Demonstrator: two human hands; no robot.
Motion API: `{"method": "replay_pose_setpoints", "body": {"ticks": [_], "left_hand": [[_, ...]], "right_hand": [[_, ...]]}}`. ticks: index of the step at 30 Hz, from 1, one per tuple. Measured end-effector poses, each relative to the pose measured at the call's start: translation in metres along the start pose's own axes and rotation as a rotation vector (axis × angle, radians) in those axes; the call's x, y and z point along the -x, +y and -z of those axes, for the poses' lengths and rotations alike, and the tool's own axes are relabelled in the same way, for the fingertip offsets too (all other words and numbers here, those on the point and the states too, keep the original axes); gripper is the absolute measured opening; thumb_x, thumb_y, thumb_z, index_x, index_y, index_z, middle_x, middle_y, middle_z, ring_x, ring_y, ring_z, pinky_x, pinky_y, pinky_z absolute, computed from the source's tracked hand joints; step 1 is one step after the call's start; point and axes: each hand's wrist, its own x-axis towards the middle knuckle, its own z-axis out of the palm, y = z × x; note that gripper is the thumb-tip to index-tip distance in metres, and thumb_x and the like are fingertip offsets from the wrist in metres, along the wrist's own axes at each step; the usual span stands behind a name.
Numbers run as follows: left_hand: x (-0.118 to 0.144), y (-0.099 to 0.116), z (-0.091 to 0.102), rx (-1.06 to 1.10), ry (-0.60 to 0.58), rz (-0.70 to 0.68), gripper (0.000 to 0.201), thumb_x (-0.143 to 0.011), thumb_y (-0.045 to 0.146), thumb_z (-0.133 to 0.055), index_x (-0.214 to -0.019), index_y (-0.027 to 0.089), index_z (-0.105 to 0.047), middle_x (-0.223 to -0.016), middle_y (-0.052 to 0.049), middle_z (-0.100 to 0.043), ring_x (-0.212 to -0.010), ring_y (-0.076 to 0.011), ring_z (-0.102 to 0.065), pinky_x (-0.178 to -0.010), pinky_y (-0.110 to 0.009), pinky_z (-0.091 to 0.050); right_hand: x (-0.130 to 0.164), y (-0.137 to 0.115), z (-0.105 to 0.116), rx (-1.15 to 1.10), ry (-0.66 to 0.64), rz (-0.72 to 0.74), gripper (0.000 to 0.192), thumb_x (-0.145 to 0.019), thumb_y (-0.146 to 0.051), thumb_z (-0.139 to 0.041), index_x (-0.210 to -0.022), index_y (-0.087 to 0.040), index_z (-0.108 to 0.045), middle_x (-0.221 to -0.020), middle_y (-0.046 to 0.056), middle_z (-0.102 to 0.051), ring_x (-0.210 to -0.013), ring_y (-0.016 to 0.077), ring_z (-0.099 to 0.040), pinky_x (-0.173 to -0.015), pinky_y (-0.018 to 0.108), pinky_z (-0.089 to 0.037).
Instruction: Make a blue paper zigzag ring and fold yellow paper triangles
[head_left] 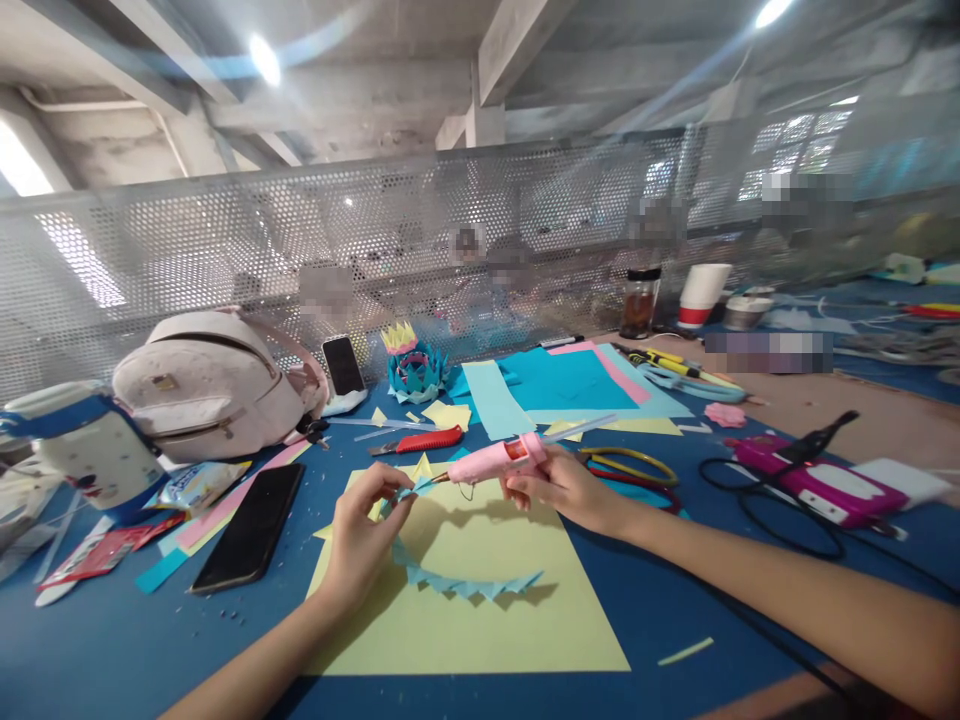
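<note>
My right hand (566, 490) is closed round the handle of a pink hot glue gun (487, 461), with a clear glue stick (581, 430) jutting from its rear. The metal nozzle points left and meets the end of a light blue zigzag paper strip (469, 588). My left hand (367, 525) pinches that end between thumb and fingers. From there the folded strip curves down and right over a pale yellow sheet (480, 645). A small yellow folded paper piece (422, 466) shows just behind the pinched end.
A layered blue, pink and yellow paper flower (415, 370) stands behind, near blue paper sheets (577, 380) and a red cutter knife (429, 440). Left are a phone (251, 525), a bottle (94, 450) and a backpack (210, 385). Right lie yellow-handled scissors (637, 462) and a magenta device (821, 485) with a black cable.
</note>
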Motion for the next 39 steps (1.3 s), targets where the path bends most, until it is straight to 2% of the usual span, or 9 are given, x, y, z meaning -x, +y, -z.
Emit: {"method": "replay_pose_setpoints", "body": {"ticks": [4, 12, 28, 39], "left_hand": [[0.0003, -0.0004, 0.0001, -0.008, -0.014, 0.008, 0.006, -0.087, 0.019, -0.058, -0.086, 0.022, -0.063, -0.085, -0.001, -0.062, -0.081, -0.0160, -0.059, -0.075, -0.027, -0.048], [0.0007, -0.0020, 0.0007, -0.004, -0.021, 0.001, 0.006, -0.087, 0.018, -0.059, -0.086, 0.022, -0.063, -0.086, -0.001, -0.062, -0.081, -0.0162, -0.059, -0.075, -0.027, -0.048], [-0.0004, -0.0031, -0.0008, 0.047, 0.006, 0.027, 0.005, -0.089, 0.020, -0.060, -0.085, 0.022, -0.063, -0.085, 0.001, -0.061, -0.079, -0.0139, -0.058, -0.075, -0.024, -0.048], [-0.0007, -0.0060, -0.0008, 0.084, 0.033, 0.045, 0.003, -0.088, 0.021, -0.062, -0.086, 0.022, -0.063, -0.084, 0.001, -0.061, -0.079, -0.0139, -0.058, -0.075, -0.025, -0.048]], "right_hand": [[0.0002, -0.0014, 0.0007, 0.101, 0.000, -0.005, 0.053, -0.093, -0.064, -0.052, -0.069, -0.018, -0.061, -0.064, 0.004, -0.062, -0.060, 0.0156, -0.061, -0.058, 0.026, -0.049], [0.0002, -0.0019, 0.0006, 0.196, 0.055, 0.003, 0.061, -0.089, -0.074, -0.049, -0.062, -0.020, -0.056, -0.056, 0.002, -0.059, -0.055, 0.0156, -0.057, -0.055, 0.026, -0.044], [-0.0006, 0.0004, 0.0017, 0.197, 0.090, 0.016, 0.056, -0.089, -0.072, -0.052, -0.067, -0.020, -0.055, -0.058, 0.002, -0.058, -0.056, 0.0162, -0.058, -0.055, 0.027, -0.045], [-0.0008, -0.0024, 0.0058, 0.257, 0.091, 0.019, 0.061, -0.087, -0.075, -0.050, -0.062, -0.019, -0.056, -0.057, 0.003, -0.059, -0.056, 0.0166, -0.058, -0.056, 0.027, -0.045]]}}
